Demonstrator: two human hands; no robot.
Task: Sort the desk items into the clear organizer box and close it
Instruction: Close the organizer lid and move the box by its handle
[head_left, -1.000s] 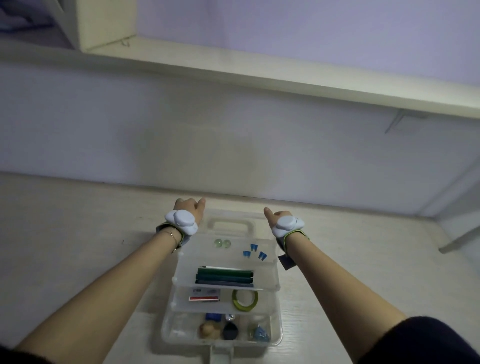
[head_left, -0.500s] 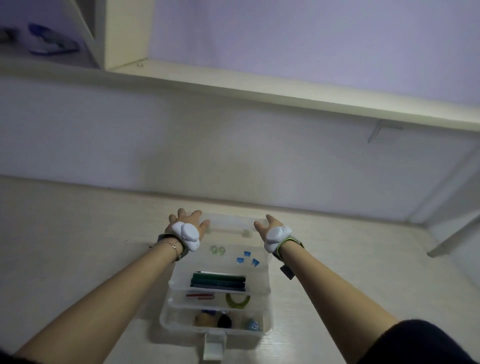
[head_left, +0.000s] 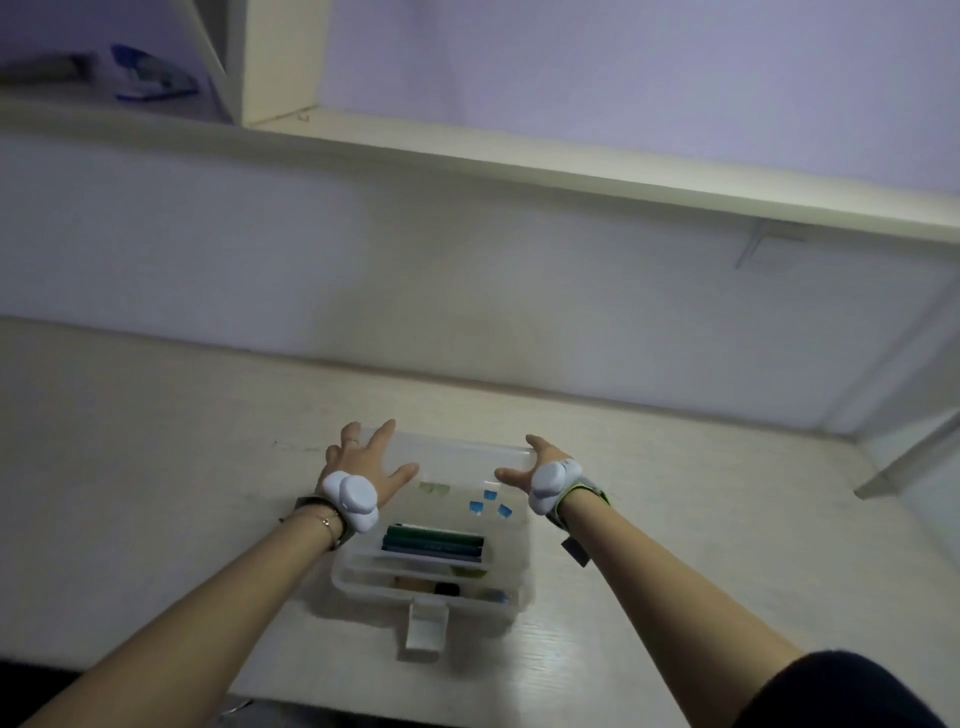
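The clear organizer box (head_left: 521, 564) stands on the desk in front of me. Its top tray holds dark green pens (head_left: 434, 543), blue clips (head_left: 488, 501) and pale green beads (head_left: 434, 488), and small items show dimly in the lower tiers. The clear lid (head_left: 457, 457) is tilted up over the far side, blurring what lies under it. My left hand (head_left: 363, 462) touches the lid's far left corner with fingers spread straight. My right hand (head_left: 540, 467) grips the far right corner between thumb and finger. A white latch (head_left: 426, 629) hangs at the box's front.
A pale wall rises behind the desk (head_left: 156, 467), with a long shelf (head_left: 571, 166) overhead. A blue stapler (head_left: 150, 78) lies on the shelf at the upper left. The desk's front edge runs just below the latch.
Both hands have lifted the lid from lying back flat and swung it toward me. My left fingers went from curled to spread. My head has tipped upward.
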